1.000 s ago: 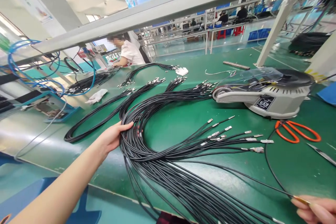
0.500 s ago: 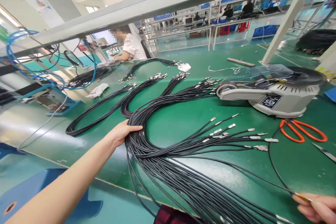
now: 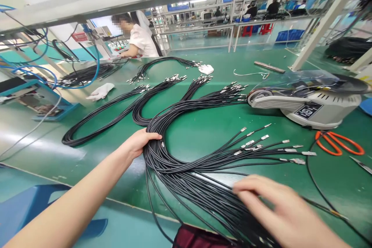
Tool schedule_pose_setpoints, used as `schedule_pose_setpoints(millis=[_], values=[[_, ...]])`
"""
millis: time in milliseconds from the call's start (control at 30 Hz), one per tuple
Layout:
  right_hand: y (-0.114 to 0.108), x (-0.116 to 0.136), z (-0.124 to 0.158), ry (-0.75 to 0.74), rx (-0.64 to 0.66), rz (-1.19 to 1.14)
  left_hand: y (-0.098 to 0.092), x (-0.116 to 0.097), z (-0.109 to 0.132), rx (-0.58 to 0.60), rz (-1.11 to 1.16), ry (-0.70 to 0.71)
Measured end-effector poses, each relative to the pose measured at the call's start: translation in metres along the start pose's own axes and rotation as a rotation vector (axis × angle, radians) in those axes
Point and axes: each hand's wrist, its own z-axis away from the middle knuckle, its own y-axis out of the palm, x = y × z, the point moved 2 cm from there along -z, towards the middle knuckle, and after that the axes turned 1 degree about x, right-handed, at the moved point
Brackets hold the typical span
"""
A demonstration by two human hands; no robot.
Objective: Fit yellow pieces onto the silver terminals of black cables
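Black cables (image 3: 165, 162) in left hand (image 3: 141, 142), right hand (image 3: 270, 201) perhaps above.

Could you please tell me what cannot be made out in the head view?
Head view:
Left hand: most fingers hidden by the black cables.
Right hand: blurred; contact with the cables unclear.
Pointed tool: cut off by the right edge.
Blue stool: partly hidden by the left arm.

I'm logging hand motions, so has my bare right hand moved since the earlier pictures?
Yes: your bare right hand moved left relative to the scissors with orange loop handles, from below them to their lower left.
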Motion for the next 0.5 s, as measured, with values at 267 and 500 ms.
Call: schedule_pose_setpoints(millis=[267, 500], values=[[0.098, 0.076, -0.156, -0.074, 0.209, 0.098, 0.003, 0.0, 0.007, 0.132, 0.074, -0.008], [0.156, 0.064, -0.211, 0.056, 0.352, 0.054, 0.0, 0.001, 0.003, 0.09, 0.164, -0.007]])
